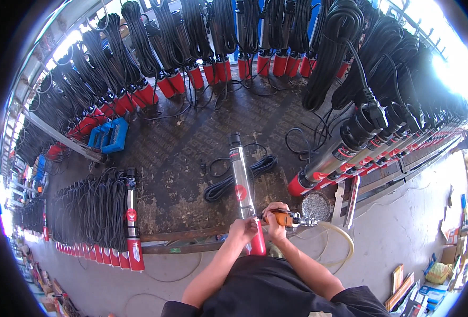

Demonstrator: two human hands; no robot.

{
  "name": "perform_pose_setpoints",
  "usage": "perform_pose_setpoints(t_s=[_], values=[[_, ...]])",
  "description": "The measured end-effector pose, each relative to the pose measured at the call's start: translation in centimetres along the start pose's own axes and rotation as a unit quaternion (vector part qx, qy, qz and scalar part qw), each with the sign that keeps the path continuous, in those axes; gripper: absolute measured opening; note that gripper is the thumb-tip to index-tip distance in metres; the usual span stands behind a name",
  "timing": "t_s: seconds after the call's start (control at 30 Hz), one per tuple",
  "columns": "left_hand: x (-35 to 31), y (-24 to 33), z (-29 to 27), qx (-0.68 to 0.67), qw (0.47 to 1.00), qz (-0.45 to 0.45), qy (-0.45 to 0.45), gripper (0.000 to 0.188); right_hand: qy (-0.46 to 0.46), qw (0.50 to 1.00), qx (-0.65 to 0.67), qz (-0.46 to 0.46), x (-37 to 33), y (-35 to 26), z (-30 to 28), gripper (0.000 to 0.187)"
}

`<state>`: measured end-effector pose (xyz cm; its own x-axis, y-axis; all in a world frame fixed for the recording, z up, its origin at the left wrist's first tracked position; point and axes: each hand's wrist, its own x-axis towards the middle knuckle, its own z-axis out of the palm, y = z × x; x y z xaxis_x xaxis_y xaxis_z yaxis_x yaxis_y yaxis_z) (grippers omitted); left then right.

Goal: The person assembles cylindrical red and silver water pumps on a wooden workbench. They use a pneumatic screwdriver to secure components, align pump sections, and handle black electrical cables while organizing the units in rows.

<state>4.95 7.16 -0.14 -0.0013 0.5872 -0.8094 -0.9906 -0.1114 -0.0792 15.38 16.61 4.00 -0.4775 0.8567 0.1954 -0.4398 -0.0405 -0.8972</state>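
A slim submersible pump (241, 177), silver with a red lower end, lies on the bench, its red end towards my body. My left hand (244, 231) is closed on it where the silver tube meets the red part; a small part between the fingertips cannot be ruled out. In my right hand (276, 223) I grip an orange air screwdriver (283, 218), pointing left with its tip close to my left fingertips. A pale hose (345, 238) runs from its back end. Beside the pump lies a coiled black cable (221, 189).
A round dish of small metal parts (315, 205) sits at the bench's right edge. Rows of similar pumps with hanging black cables (186, 37) line the back and both sides. A blue plastic tray (108, 135) stands at left on the dark, worn bench (173, 158).
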Motion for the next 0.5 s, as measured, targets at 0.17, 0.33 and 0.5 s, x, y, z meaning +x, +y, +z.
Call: perform_pose_setpoints(t_s=[0.17, 0.33, 0.5], values=[[-2.2, 0.9, -0.2, 0.118, 0.989, 0.082, 0.016, 0.014, 0.007, 1.000, -0.009, 0.019, 0.6, 0.5, -0.2, 0.024], [-1.5, 4.0, -3.9, 0.081, 0.976, 0.185, 0.076, 0.008, -0.072, 0.995, -0.065, -0.023, 0.7, 0.5, 0.8, 0.023], [-2.2, 4.5, -2.8, 0.080, 0.969, 0.214, 0.093, 0.022, 0.005, 1.000, -0.002, 0.028, 1.0, 1.0, 0.2, 0.024]])
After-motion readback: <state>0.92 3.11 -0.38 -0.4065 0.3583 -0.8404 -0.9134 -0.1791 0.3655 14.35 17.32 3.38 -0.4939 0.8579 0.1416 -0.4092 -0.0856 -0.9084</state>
